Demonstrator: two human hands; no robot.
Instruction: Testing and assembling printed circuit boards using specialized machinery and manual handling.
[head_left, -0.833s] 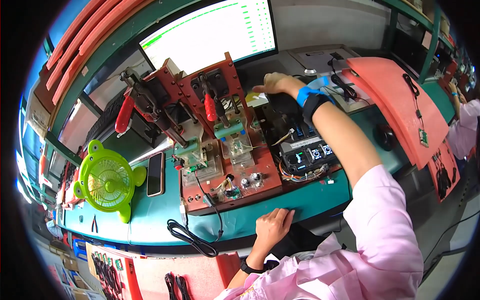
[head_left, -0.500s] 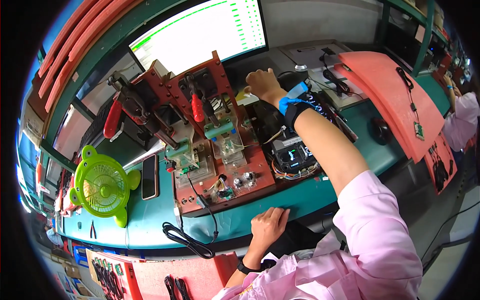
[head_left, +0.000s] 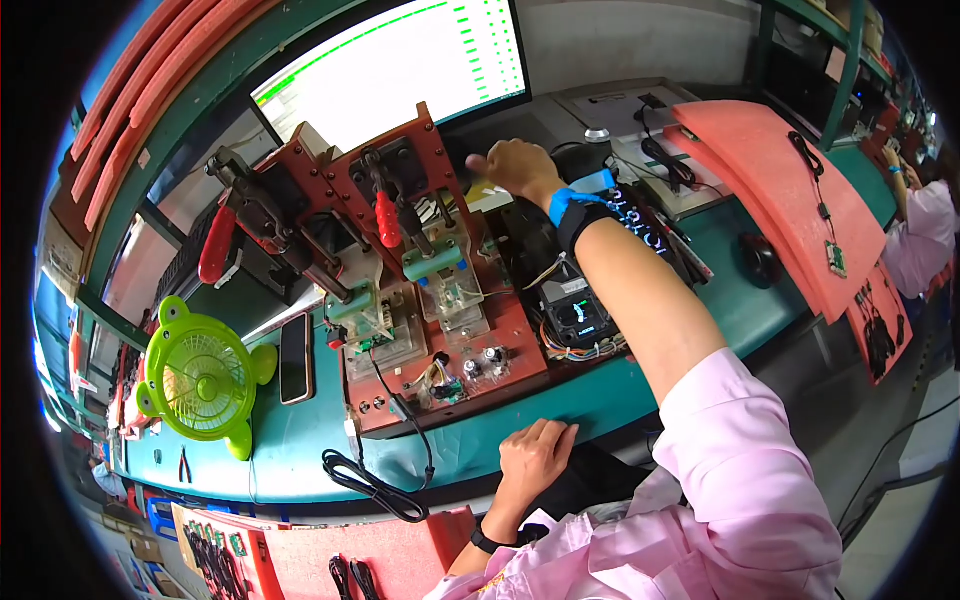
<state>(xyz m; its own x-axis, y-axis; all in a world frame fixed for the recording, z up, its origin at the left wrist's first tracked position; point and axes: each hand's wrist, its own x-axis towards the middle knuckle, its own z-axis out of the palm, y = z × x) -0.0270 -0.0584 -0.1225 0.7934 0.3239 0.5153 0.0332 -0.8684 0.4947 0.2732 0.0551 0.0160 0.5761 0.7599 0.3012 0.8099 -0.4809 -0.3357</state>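
Note:
My left hand (head_left: 536, 456) rests at the front edge of the green bench mat, fingers curled together, nothing visible in them. Past the right side of a red test fixture (head_left: 480, 375) reaches my right hand (head_left: 522, 168), one blurred finger stretched out to the left and no held thing in sight. A blue wrist strap (head_left: 572, 205) circles that wrist. Two toggle clamps with red handles (head_left: 387, 220) stand on the fixture, their green pressing blocks (head_left: 434, 262) down over clear holders with circuit boards. Beneath my right forearm lies a black device with a small lit display (head_left: 580, 312).
A green fan (head_left: 203, 385) and a phone (head_left: 296, 358) sit left of the fixture. Behind is a lit monitor (head_left: 400, 75). Pink foam sheets (head_left: 790, 200) and a black mouse (head_left: 760, 260) are at right. A coiled black cable (head_left: 372, 482) hangs over the front edge.
My right hand has shifted slightly left, toward the fixture's upright, with a finger now pointing out. My left hand has stayed at the bench edge.

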